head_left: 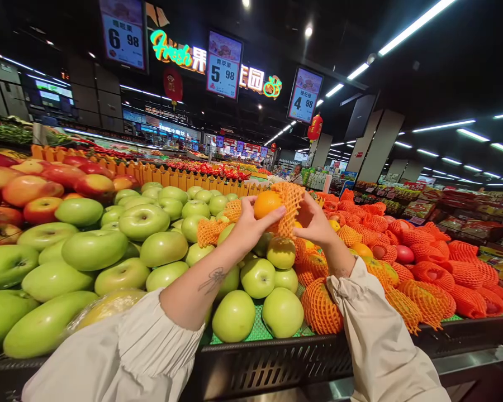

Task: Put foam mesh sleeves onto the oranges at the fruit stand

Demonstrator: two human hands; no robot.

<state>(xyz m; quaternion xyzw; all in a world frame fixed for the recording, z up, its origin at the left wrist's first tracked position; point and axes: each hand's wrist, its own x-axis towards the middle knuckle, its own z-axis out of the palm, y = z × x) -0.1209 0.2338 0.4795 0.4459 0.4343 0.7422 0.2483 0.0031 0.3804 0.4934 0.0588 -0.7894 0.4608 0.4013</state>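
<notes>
Supermarket crate [276, 365] holds apples [257, 277] — left hand [251, 224], orange [267, 204]; right hand [317, 224], net [291, 207].

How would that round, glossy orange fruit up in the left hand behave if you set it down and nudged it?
The round, glossy orange fruit would probably roll, as its bare side looks well curved. Its shiny skin may be a little slippery. The soft-looking orange net sleeve partly covering it would likely cushion it and slow any rolling.

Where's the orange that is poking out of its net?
In the head view, the orange is just right of centre, in the left hand, beside the foam net the right hand holds, above some green apples.
</notes>
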